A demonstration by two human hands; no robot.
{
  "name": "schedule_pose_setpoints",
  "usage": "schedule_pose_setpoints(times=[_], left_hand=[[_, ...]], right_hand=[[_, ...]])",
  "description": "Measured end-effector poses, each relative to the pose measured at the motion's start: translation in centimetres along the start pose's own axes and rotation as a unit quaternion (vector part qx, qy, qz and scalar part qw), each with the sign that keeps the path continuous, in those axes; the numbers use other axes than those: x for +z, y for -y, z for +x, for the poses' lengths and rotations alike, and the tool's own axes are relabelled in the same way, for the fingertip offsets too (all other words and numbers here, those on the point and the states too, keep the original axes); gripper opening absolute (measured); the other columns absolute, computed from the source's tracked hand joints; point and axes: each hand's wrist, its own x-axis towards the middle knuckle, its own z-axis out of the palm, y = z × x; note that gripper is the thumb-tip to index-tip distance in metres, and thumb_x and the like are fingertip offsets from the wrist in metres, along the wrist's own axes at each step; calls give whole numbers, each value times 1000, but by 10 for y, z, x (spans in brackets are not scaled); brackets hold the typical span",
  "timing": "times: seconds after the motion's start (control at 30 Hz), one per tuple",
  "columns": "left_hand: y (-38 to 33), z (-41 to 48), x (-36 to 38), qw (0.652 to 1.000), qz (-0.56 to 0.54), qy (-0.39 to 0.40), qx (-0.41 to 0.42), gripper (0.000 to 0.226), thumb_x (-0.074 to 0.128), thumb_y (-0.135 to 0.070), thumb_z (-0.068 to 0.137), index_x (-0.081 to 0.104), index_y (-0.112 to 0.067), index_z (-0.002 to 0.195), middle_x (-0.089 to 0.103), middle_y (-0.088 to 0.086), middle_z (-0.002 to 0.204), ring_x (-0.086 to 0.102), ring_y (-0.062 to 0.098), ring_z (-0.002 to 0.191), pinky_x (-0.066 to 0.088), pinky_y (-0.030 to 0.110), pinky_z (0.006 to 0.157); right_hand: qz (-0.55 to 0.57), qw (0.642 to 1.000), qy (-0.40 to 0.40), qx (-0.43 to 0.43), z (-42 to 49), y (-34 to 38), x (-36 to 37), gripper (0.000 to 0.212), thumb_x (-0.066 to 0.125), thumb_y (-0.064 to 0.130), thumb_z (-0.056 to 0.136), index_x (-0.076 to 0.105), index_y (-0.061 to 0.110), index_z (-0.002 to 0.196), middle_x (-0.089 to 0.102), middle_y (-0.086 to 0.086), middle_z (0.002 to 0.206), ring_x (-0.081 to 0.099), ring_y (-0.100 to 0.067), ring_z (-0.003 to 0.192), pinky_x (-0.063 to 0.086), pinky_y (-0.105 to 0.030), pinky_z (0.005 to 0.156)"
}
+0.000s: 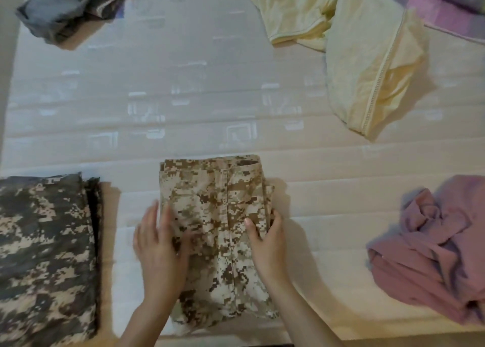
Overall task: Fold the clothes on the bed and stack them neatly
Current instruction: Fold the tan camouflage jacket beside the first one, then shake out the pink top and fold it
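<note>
A folded tan desert-camouflage garment [217, 215] lies on the white mattress [183, 84] in front of me. My left hand [160, 244] lies flat with straight fingers on its left edge. At the right edge, my right hand [267, 239] grips the folded layers, thumb on top and fingers round the side. A folded grey-green camouflage garment [44, 254] lies flat to the left.
A crumpled pink garment [435, 252] sits at the right. A loose pale yellow garment [362, 57] sprawls at the back right, with pink-purple bedding [451, 5] behind it. A dark grey bundle [68, 8] lies at the back left.
</note>
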Motion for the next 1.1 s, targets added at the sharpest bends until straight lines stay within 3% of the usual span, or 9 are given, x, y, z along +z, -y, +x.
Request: schedule_pose_setpoints(times=[0.1,0.27,0.4,0.57,0.7,0.8,0.9,1.0,1.1], left_hand=[[-11,35,20,988,71,46,129,62,27,-50,96,12,-26,151,6,6,160,1,25,147,-7,45,118],[0,85,50,956,209,188,90,63,0,-60,90,-17,-30,144,-26,-4,152,-36,17,135,-11,55,114],[-4,45,44,956,213,146,136,61,4,-52,98,-4,-21,151,-17,4,158,-24,23,144,-11,54,115],[16,-86,32,917,157,253,265,55,24,-45,99,31,-20,147,25,5,156,8,23,147,16,51,111],[33,-112,0,920,156,298,202,53,26,-45,96,40,-24,143,33,2,152,15,21,143,15,51,109],[50,-115,-26,926,148,313,154,60,7,-49,98,43,-25,140,33,1,150,6,18,144,5,48,111],[71,-112,-42,919,167,327,142,74,-4,-49,97,53,-20,135,43,5,146,19,23,141,5,46,111],[81,-109,-45,915,172,338,139,71,-5,-55,94,32,-25,147,18,2,157,5,24,146,-1,48,117],[63,-106,-44,924,150,342,80,53,36,-40,98,26,-27,148,9,-1,160,-2,20,148,-3,48,119]], right_hand=[[-27,999,-8,-36,3,-3,1,66,53,42,90,28,11,143,46,-4,140,45,-20,128,40,-36,106],[-58,997,8,-53,23,-5,0,61,52,41,92,30,14,142,46,-3,139,44,-20,127,37,-29,103],[-17,999,20,-38,17,-9,-4,59,55,42,90,34,16,139,49,-2,137,47,-20,125,40,-29,100],[-4,999,42,-27,11,-10,0,57,50,40,93,30,17,141,46,-2,141,43,-21,129,35,-30,103],[4,996,86,-11,-8,-12,8,58,48,43,94,28,21,143,45,1,142,42,-20,130,33,-29,102],[-3,993,120,-9,-35,-16,29,57,47,41,95,28,19,143,42,2,142,39,-19,132,33,-31,105],[-11,989,147,3,-53,-15,51,51,48,33,96,29,22,143,45,1,141,41,-21,130,35,-31,105],[-41,983,177,14,-61,-15,51,58,50,29,96,24,23,146,41,0,145,40,-22,132,35,-35,109],[-106,983,152,20,-70,-19,15,67,52,30,94,15,20,149,35,-6,147,37,-23,133,34,-34,108]])
